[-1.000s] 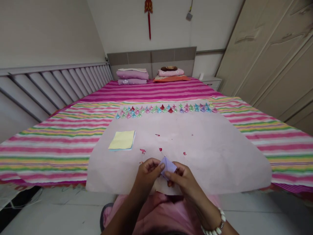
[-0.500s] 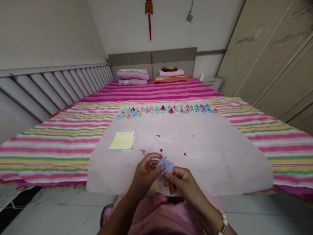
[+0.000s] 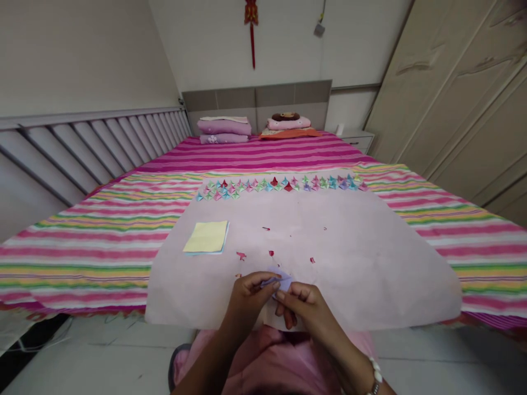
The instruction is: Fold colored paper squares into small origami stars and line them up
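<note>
A small piece of folded purple paper (image 3: 284,281) is held low over the near part of the pale sheet (image 3: 349,263). My left hand (image 3: 252,293) pinches its left side between thumb and fingers, with a fold standing up there. On the right, my right hand (image 3: 304,304) grips the lower right corner, thumb on top. The fingers hide part of the paper. To the left lies a stack of square paper (image 3: 206,237), yellow on top with blue under it.
Several small folded paper pieces (image 3: 288,186) in many colours line the sheet's far edge. Red printed marks (image 3: 241,256) dot its middle. A striped bedspread (image 3: 82,247) lies under it. Folded bedding (image 3: 224,129) sits by the headboard; a white rail (image 3: 123,118) runs along the left.
My left fingers have come down and forward over the paper, which now shows a raised fold instead of a flat diamond face. My right hand keeps its grip almost unmoved.
</note>
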`<state>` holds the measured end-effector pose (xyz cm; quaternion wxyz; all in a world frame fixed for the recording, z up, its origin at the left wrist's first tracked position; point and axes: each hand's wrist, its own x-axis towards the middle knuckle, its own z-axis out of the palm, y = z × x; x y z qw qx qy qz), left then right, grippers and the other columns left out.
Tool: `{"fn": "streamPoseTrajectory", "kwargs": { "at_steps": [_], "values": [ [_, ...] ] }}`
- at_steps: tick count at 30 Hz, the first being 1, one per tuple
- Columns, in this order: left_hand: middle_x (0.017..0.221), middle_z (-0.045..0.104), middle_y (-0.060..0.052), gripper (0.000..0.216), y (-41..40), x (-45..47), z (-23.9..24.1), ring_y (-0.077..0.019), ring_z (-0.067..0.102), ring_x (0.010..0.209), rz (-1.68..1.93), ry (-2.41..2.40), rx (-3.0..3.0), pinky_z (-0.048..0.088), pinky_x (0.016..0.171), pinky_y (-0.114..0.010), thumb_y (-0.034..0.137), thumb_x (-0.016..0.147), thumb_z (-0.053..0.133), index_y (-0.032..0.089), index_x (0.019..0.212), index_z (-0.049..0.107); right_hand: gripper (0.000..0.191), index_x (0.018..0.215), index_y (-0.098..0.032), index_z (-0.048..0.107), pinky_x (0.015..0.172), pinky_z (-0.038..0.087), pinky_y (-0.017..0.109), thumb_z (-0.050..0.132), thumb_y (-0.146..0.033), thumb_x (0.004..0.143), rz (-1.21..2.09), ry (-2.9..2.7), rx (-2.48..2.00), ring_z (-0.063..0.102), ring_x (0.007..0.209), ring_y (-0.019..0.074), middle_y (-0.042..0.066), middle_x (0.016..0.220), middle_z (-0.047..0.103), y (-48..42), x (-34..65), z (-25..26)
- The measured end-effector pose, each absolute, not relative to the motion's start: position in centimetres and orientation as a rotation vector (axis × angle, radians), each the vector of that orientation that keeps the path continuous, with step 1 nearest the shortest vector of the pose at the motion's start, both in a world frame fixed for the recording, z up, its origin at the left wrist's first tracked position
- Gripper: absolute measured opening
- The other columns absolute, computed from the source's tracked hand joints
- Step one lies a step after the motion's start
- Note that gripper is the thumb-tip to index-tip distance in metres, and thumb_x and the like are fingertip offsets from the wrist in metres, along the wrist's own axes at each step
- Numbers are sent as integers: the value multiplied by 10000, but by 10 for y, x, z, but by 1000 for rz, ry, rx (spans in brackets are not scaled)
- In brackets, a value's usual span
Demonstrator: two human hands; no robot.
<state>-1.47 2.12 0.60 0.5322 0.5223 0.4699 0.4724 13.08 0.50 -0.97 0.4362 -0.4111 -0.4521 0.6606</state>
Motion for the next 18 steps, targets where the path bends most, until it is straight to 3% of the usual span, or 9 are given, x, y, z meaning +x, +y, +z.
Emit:
{"fn": "streamPoseTrajectory", "kwargs": {
  "at_steps": [5,12,15,18],
  "values": [
    [859,729,-25,192,21,-19,6,-169,650,828,1085,1034,1406,492,789,-279,177,737,620,234,857,758,387,567,-145,611,408,261,217,648,-489,741,1615,-1120,-1033,434,357,76,-16,416,545,5,132,-10],
    [871,655,-27,266,14,-27,11,-157,604,812,956,862,1435,470,783,-297,184,797,553,263,978,732,381,568,-145,600,408,264,214,630,-483,743,1578,-1129,-1039,414,346,73,-24,389,518,6,133,-14],
    [831,645,-34,220,13,-26,15,-167,601,806,978,885,1422,471,767,-300,224,797,578,232,946,741,357,587,-142,613,418,289,213,630,-458,752,1595,-1131,-1009,429,361,75,-26,405,521,5,133,-12],
    [709,627,-20,173,15,-21,15,-146,591,678,1045,944,1389,478,676,-282,254,789,600,204,862,750,299,641,-139,642,451,337,216,652,-416,753,1620,-1164,-942,464,405,82,-17,463,558,4,135,-10]
  ]
}}
